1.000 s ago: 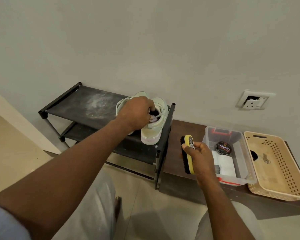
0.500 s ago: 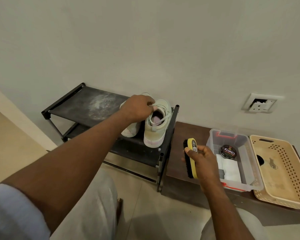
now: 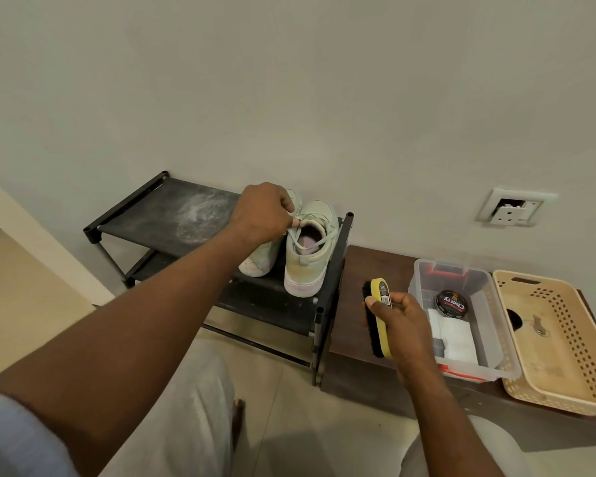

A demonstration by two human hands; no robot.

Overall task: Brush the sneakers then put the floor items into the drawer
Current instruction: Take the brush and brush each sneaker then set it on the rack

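Hands on a shoe and a brush.
The left hand (image 3: 260, 215) pinches the top of one pale green cloth sneaker (image 3: 310, 266) on the right end of the black metal shoe rack (image 3: 159, 208). The right hand (image 3: 405, 325) grips a yellow brush with black bristles (image 3: 381, 294), left of a clear plastic box (image 3: 475, 287).

short sleeve, pale trousers

a pale blue sleeve (image 3: 11, 438) covers the left upper arm. forearms are bare down to the left hand (image 3: 262, 215) and right hand (image 3: 405, 327). light beige trousers (image 3: 186, 425) cover both legs; one bare foot (image 3: 238, 418) shows.
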